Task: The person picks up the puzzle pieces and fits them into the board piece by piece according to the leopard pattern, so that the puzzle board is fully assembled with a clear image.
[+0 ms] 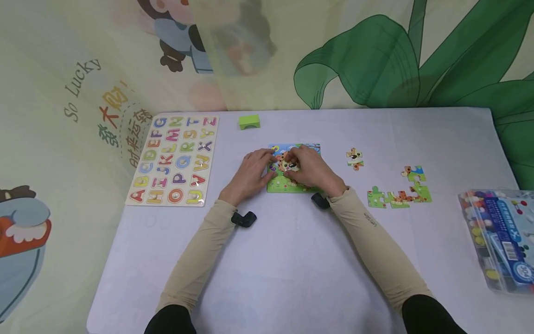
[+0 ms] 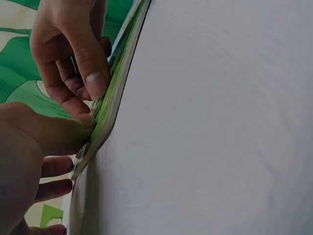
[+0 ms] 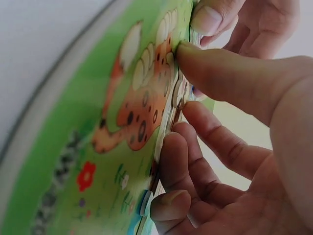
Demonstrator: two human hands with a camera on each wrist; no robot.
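A small picture puzzle board [image 1: 279, 187] with a green lower edge lies mid-table under both hands. My left hand [image 1: 251, 174] rests at its left side, fingers spread, with the thumb touching the surface. From the right, my right hand [image 1: 312, 168] reaches over the board. In the right wrist view, its thumb and index finger pinch a puzzle piece [image 3: 179, 90] at the board's surface; the fingers partly hide it. The board's printed spotted animal [image 3: 144, 110] and red flower show there too. One loose puzzle piece [image 1: 354, 158] lies to the right of the board.
Several joined puzzle pieces [image 1: 399, 199] lie farther right. An alphabet board [image 1: 167, 160] lies at the left, a green block [image 1: 249, 122] near the back edge. A clear plastic case [image 1: 500, 241] with colourful contents stands at the right edge.
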